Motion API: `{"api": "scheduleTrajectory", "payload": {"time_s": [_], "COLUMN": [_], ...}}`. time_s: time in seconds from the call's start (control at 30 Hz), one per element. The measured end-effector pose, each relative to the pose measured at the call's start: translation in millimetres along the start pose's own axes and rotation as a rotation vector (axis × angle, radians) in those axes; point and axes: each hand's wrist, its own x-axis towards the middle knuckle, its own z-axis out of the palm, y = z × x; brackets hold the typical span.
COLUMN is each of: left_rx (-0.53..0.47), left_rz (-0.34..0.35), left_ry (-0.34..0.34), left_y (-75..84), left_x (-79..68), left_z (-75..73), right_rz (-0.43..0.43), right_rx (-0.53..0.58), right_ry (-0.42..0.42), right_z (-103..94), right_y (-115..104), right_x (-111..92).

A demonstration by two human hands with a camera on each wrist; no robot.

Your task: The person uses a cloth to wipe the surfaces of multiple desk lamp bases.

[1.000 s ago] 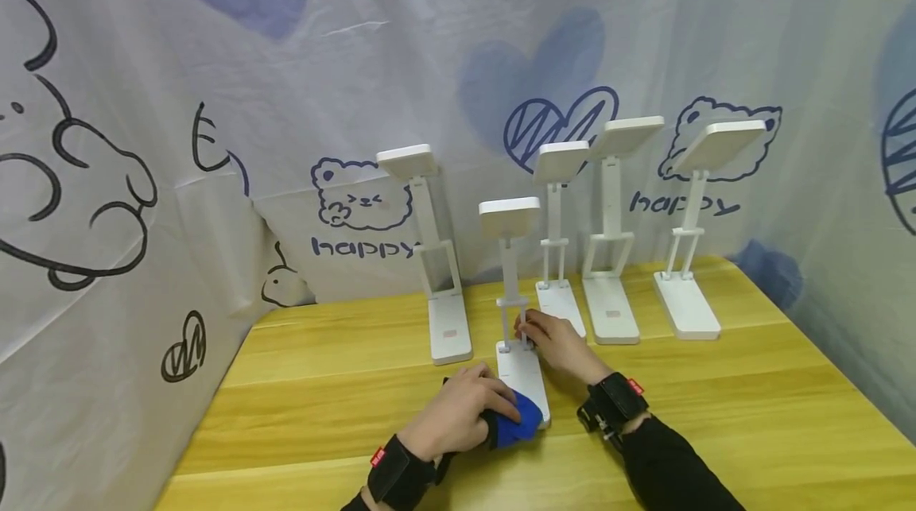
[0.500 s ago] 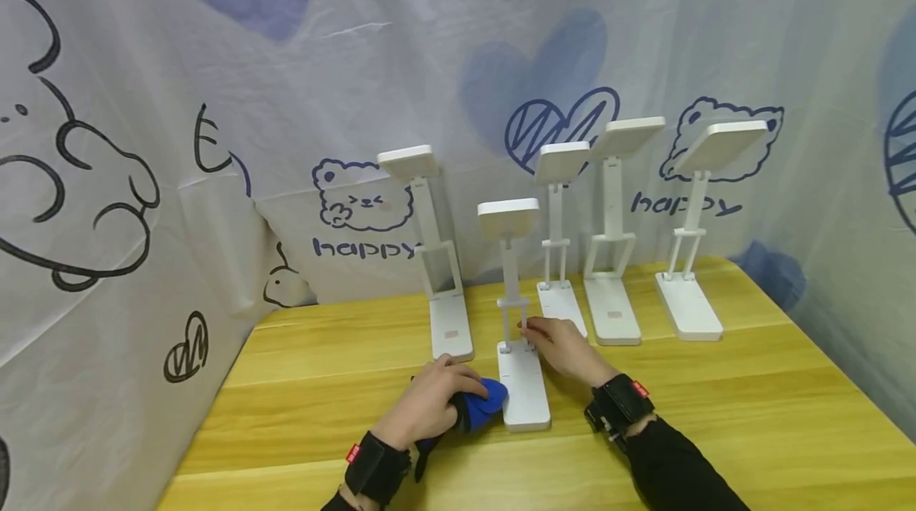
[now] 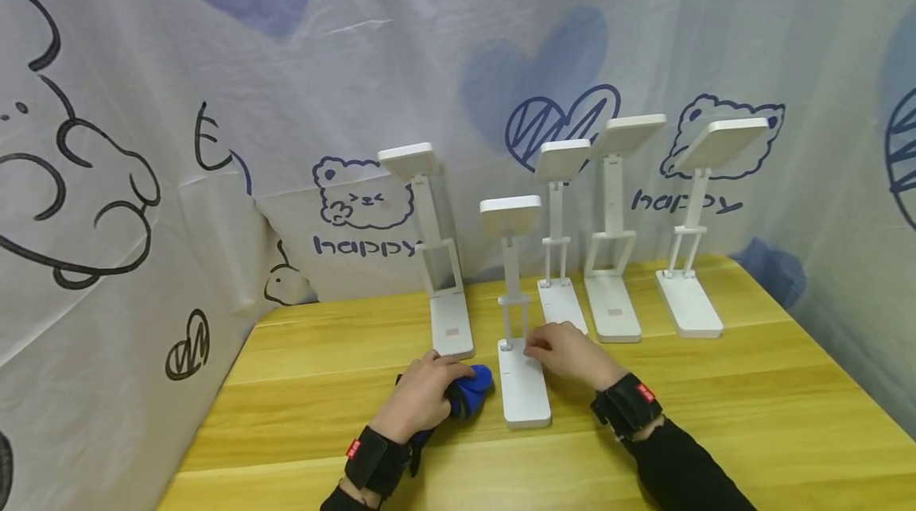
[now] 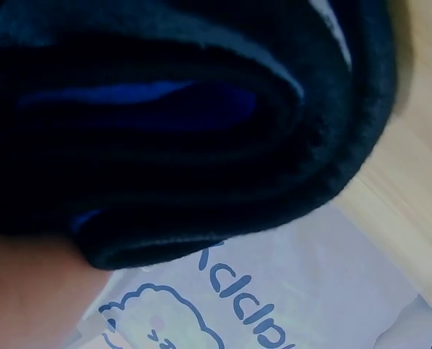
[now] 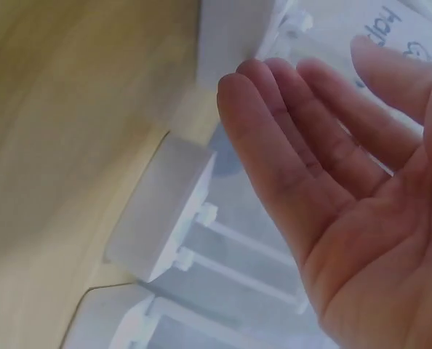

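Observation:
A white folding desk lamp (image 3: 525, 396) stands upright at the front, its flat head raised above two thin struts. Left of its base, my left hand (image 3: 421, 393) grips a folded blue-and-black cloth (image 3: 472, 392) close over the table. The left wrist view is mostly filled by the thick dark folds of this cloth (image 4: 340, 123), with blue inside. My right hand (image 3: 572, 356) is at the right side of the lamp's base, fingertips right at its edge by the hinge. In the right wrist view the fingers (image 5: 256, 138) are extended and the thumb stands apart from them.
Behind the front lamp stand several more white lamps: one at the back left (image 3: 451, 328), others at the back right, including a lamp near the far corner (image 3: 689, 308). A printed curtain (image 3: 358, 98) hangs behind the yellow wooden table (image 3: 322, 352).
My left hand has drawn the cloth leftward off the front lamp's base. My right hand has shifted slightly down from the lamp's struts to the base edge. The lamps stay put.

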Motion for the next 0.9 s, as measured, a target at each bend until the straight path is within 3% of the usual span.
{"api": "scheduleTrajectory", "payload": {"time_s": [0.27, 0.43, 0.57, 0.77, 0.9], "left_rx": [0.052, 0.048, 0.019, -0.008, -0.003], "left_rz": [-0.01, -0.014, -0.003, 0.008, 0.005], "left_ry": [-0.031, -0.043, -0.047, -0.044, -0.041], "left_y": [-0.6, -2.2, -3.3, -1.9, -1.7], "left_x": [-0.6, -1.6, -3.3, -4.5, -3.3], "left_z": [1.0, 2.1, 2.7, 3.0, 3.0], "right_rz": [-0.014, -0.125, -0.15, -0.111, -0.117], "right_rx": [0.007, -0.121, -0.206, -0.243, -0.259], "right_ry": [-0.135, -0.234, -0.265, -0.316, -0.3], "right_z": [1.4, 5.4, 9.6, 14.6, 15.7], "right_y": [-15, -26, -35, -42, -46], "right_x": [-6, -11, -15, -21, -23]}}
